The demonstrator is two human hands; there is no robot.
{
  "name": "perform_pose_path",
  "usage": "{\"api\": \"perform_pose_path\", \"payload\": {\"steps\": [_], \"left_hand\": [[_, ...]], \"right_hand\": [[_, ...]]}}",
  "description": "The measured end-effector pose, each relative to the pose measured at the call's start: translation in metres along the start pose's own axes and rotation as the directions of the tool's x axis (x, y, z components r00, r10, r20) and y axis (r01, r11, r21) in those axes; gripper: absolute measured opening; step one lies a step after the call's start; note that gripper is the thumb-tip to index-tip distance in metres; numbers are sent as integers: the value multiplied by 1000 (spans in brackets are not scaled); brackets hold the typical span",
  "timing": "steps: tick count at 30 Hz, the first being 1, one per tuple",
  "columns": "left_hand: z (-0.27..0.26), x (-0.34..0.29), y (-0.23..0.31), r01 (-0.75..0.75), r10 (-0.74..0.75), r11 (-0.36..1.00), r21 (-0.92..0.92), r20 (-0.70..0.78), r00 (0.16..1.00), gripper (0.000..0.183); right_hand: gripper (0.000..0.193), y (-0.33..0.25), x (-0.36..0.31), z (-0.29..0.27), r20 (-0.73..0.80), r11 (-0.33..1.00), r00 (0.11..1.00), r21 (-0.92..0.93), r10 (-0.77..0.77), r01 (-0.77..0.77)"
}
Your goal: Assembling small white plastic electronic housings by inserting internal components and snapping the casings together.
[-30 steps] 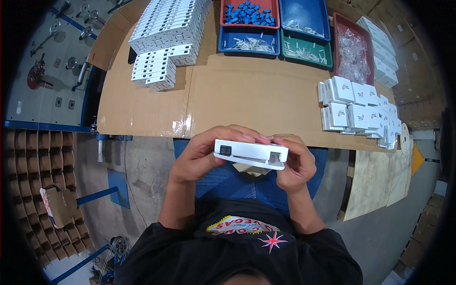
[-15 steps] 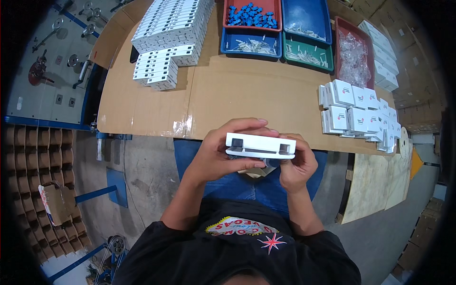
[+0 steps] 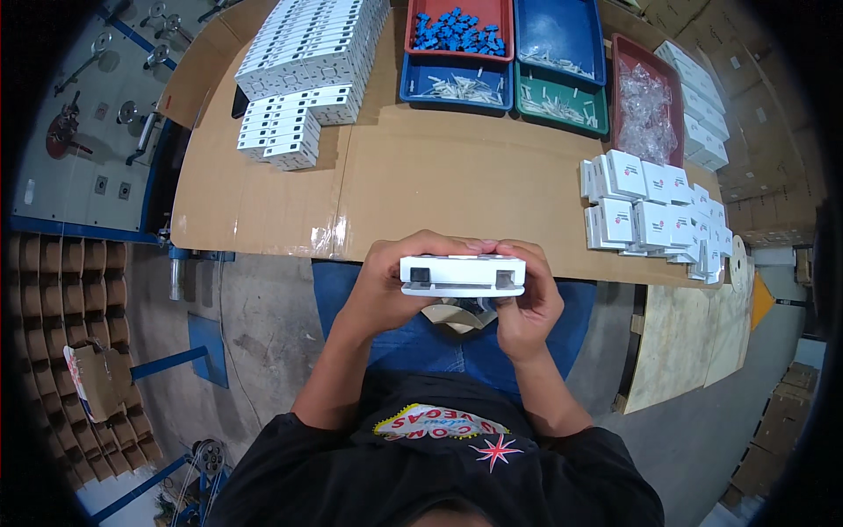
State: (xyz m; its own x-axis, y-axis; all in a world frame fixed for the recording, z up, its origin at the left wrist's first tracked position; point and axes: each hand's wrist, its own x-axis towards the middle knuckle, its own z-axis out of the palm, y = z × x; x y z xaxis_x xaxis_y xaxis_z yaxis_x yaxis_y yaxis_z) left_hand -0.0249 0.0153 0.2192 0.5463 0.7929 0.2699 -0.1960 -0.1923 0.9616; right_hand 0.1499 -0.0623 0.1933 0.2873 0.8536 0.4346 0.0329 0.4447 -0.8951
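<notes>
A white rectangular plastic housing point(image 3: 461, 269) is held level between my two hands, just off the table's near edge. Two square cutouts, a dark one on the left and a lighter one on the right, show in the side turned up to me. My left hand point(image 3: 384, 283) grips its left end, fingers along the far side. Closed round the right end is my right hand point(image 3: 534, 303), its thumb below. The housing's underside is hidden.
On the cardboard-covered table point(image 3: 421, 184), stacked white housings point(image 3: 303, 61) stand far left. Trays at the back include a red tray of blue parts point(image 3: 458, 33), a blue tray point(image 3: 413, 92) and a green tray point(image 3: 537, 120) of small white pieces. Small white boxes point(image 3: 652, 220) are piled at the right.
The housing has been tilted level, and the narrow gap along its edge has closed up. My right hand's fingers have moved over its far side.
</notes>
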Motion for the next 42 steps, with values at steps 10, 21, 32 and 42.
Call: {"api": "perform_pose_path", "payload": {"steps": [10,21,32,42], "left_hand": [[3,-1,0,47,-46,998,-53,18,999,35],[4,-4,1,37,-43,994,105,49,998,36],[16,-2,2,195,-195,981,5,60,979,40],[39,2,-12,-52,45,995,-87,-71,996,69]], "right_hand": [[51,-17,19,-2,-2,997,999,62,-41,41],[44,-11,17,-7,29,987,996,140,-90,85],[42,1,10,-13,-84,972,996,234,2,17],[50,23,-1,-26,-219,951,956,282,193,-128]]}}
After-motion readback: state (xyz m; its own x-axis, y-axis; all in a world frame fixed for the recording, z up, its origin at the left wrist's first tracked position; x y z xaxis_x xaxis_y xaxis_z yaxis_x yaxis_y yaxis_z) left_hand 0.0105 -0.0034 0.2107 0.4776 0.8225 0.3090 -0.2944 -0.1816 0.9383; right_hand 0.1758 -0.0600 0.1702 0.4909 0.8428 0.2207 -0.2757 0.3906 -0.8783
